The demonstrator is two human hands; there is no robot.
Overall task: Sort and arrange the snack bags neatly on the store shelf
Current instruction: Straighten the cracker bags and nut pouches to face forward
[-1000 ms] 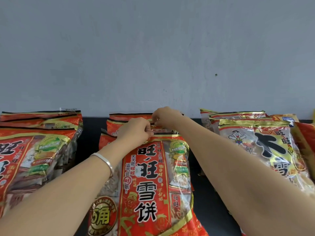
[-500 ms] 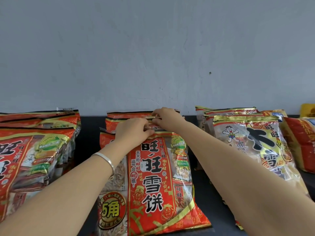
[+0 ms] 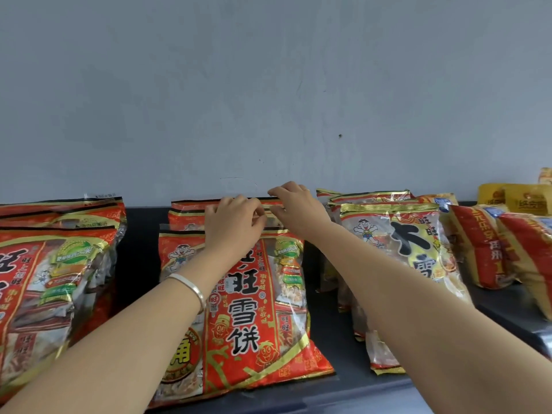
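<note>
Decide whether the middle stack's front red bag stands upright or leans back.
Leaning back: front red bag has its bottom forward on the shelf, top resting on the bags behind.

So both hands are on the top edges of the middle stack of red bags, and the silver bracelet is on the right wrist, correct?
Not quite: the head view shows the silver bracelet on the left wrist. The left hand and right hand are indeed both on the top edges of the middle stack of red bags.
</note>
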